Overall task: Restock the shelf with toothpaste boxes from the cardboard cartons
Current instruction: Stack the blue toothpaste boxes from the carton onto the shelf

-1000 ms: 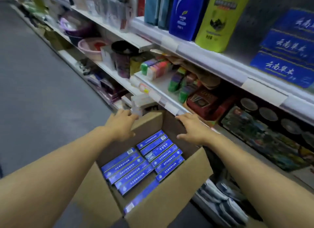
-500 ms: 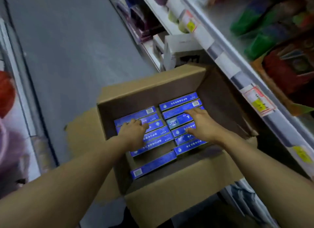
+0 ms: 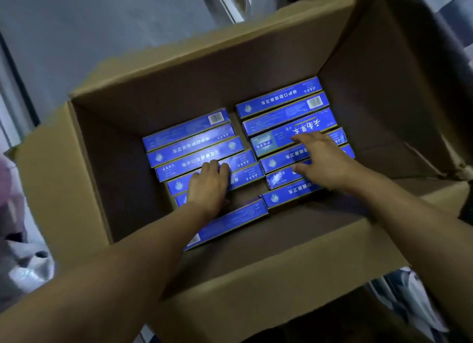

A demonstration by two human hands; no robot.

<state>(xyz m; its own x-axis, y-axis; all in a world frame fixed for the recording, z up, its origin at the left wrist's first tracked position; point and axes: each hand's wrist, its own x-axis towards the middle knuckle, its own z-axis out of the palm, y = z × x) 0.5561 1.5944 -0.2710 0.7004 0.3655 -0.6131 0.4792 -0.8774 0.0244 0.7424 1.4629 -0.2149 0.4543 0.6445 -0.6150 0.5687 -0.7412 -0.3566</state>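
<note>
Nearest the onlooker, forearms: two bare arms reach forward and down over the near wall of the carton, left arm from the lower left, right arm from the lower right.
Carton (image 3: 258,286): brown cardboard, open at the top, flaps folded outward; near wall lowest in view, far wall at the top, a torn flap at the right.
Lone box (image 3: 230,221): blue, lying askew on the carton floor just in front of the two rows, partly under the left forearm.
Left hand (image 3: 208,185): palm down on the left row; fingers curled over the far edge of a box, knuckles up; whether it grips or merely presses, I cannot tell.
Right hand (image 3: 323,161): palm down on the right row; fingers spread and nearly straight, tips touching the box tops, thumb out to the left; holds nothing.
Toothpaste boxes (image 3: 194,141): long blue boxes with white print, laid flat on the carton floor in two side-by-side rows, each box crosswise; barcodes show on some.
Tilted box (image 3: 294,134): in the right row, broad printed face turned up, under the right fingertips.
Floor (image 3: 102,30): grey, beyond the far wall, left.
Shelf edge (image 3: 222,2): pale, blurred, top centre, behind the carton.
</note>
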